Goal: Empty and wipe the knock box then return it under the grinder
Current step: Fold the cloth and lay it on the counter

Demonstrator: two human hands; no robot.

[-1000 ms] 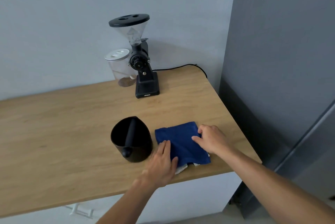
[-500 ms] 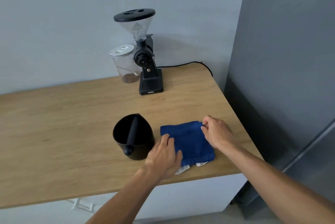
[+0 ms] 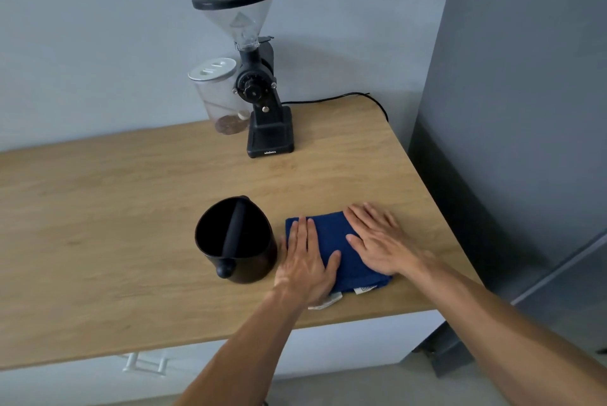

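Observation:
A black knock box [image 3: 243,261] with a bar across its mouth stands upright near the front of the wooden counter [image 3: 115,208]. Just right of it lies a folded blue cloth [image 3: 331,238]. My left hand [image 3: 307,261] lies flat on the cloth's left part, fingers spread, next to the knock box. My right hand [image 3: 377,241] lies flat on the cloth's right part. Neither hand grips anything. The black grinder [image 3: 262,103] with a clear hopper stands at the back of the counter by the wall.
A clear jar [image 3: 220,97] with a white lid and a little coffee stands left of the grinder. The grinder's black cable [image 3: 328,98] runs to the counter's right edge. A grey appliance [image 3: 525,110] stands right of the counter. A white drawer handle [image 3: 144,364] shows below.
Both hands have gone from pinching the cloth's edges to lying flat on it with fingers spread. The view has shifted closer to the counter.

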